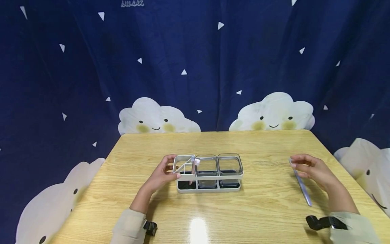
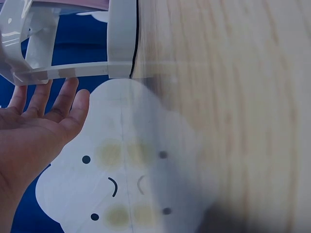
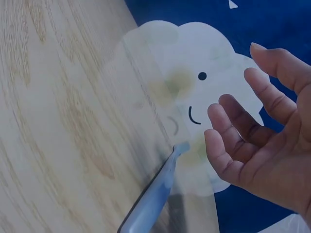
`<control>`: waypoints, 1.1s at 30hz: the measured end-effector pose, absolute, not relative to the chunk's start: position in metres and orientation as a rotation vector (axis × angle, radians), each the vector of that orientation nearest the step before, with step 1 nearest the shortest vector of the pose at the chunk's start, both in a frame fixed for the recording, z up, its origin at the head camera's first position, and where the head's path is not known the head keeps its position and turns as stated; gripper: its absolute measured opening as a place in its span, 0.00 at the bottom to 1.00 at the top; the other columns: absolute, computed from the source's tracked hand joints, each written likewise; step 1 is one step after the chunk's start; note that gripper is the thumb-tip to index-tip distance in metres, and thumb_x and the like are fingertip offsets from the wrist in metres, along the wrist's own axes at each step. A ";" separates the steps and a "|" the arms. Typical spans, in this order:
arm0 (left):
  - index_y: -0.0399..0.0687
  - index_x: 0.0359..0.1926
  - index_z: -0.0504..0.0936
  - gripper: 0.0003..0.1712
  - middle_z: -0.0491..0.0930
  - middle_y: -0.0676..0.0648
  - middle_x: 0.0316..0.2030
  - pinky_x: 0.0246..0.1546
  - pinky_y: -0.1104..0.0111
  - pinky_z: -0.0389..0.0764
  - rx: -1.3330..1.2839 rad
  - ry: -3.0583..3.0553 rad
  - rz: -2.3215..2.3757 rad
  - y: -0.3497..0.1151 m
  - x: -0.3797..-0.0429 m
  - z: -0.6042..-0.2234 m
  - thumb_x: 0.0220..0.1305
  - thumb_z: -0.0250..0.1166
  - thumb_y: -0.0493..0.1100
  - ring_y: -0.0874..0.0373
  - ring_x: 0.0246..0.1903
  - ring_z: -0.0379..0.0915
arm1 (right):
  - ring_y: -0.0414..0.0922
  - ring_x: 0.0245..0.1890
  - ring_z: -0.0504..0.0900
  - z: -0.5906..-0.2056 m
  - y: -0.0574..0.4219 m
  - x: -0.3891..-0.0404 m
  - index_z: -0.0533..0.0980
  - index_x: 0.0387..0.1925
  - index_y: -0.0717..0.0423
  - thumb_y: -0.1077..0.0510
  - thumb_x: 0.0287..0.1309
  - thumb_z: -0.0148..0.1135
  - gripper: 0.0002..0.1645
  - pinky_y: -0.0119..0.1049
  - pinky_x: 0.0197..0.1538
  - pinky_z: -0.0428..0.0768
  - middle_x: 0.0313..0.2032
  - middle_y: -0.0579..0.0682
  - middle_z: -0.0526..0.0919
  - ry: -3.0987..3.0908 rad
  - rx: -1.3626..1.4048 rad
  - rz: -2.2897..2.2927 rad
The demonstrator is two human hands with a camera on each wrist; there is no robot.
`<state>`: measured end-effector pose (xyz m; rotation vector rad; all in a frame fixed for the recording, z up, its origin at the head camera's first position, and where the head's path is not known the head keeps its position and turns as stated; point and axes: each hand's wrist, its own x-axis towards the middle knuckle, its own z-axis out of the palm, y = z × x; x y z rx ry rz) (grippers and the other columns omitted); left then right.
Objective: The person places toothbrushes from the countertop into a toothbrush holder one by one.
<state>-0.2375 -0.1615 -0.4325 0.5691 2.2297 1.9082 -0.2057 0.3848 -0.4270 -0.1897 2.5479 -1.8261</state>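
A white storage rack (image 1: 210,177) stands at the middle of the table, with two clear square cups, a left cup (image 1: 207,166) and a right cup (image 1: 230,165), in it. Its left section has a slanted divider, and a slim pinkish item with a pale cap (image 1: 197,162) stands there. My left hand (image 1: 159,176) holds the rack's left end, thumb at the front, fingers along the side. In the left wrist view the fingertips meet its edge. My right hand (image 1: 313,169) hovers with parted fingers over a pale blue toothbrush (image 3: 153,194), which slants on the table apart from the fingers.
The wooden table (image 1: 146,145) ends at a dark blue curtain (image 1: 170,44) with white triangles and smiling clouds. Each wrist carries a black strap, a left strap (image 1: 150,227) and a right strap (image 1: 326,222). Bright glare lies near the front.
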 end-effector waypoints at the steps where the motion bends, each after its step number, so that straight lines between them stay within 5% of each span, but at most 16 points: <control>1: 0.45 0.64 0.60 0.39 0.62 0.32 0.58 0.49 0.59 0.70 0.574 2.226 1.913 -0.161 -0.238 -0.433 0.53 0.68 0.32 0.43 0.51 0.65 | 0.32 0.41 0.77 -0.425 0.384 -0.204 0.71 0.52 0.57 0.58 0.61 0.59 0.18 0.37 0.40 0.80 0.45 0.39 0.76 2.550 -0.172 -1.820; 5: 0.45 0.63 0.60 0.39 0.62 0.33 0.57 0.49 0.59 0.71 0.570 2.228 1.921 -0.160 -0.237 -0.432 0.52 0.68 0.32 0.44 0.50 0.65 | 0.32 0.39 0.77 -0.426 0.390 -0.201 0.74 0.50 0.51 0.59 0.61 0.59 0.14 0.37 0.38 0.80 0.43 0.37 0.77 2.556 -0.157 -1.828; 14: 0.40 0.65 0.58 0.40 0.61 0.31 0.58 0.49 0.58 0.69 0.551 2.204 1.901 -0.161 -0.239 -0.433 0.52 0.66 0.28 0.42 0.50 0.64 | 0.34 0.39 0.77 -0.439 0.404 -0.200 0.66 0.57 0.65 0.51 0.60 0.60 0.30 0.40 0.39 0.80 0.43 0.43 0.76 2.631 -0.040 -1.679; 26: 0.45 0.64 0.59 0.39 0.61 0.32 0.58 0.50 0.59 0.70 0.565 2.222 1.913 -0.161 -0.237 -0.432 0.54 0.67 0.31 0.41 0.52 0.64 | 0.36 0.39 0.78 -0.453 0.412 -0.202 0.69 0.56 0.56 0.54 0.60 0.61 0.24 0.39 0.39 0.79 0.41 0.45 0.75 2.488 0.055 -1.758; 33: 0.39 0.65 0.57 0.40 0.59 0.29 0.58 0.49 0.59 0.70 0.565 2.201 1.893 -0.159 -0.231 -0.419 0.54 0.66 0.29 0.38 0.52 0.63 | 0.37 0.39 0.78 -0.454 0.405 -0.199 0.59 0.61 0.70 0.54 0.60 0.61 0.36 0.38 0.40 0.79 0.43 0.54 0.73 2.529 0.074 -1.664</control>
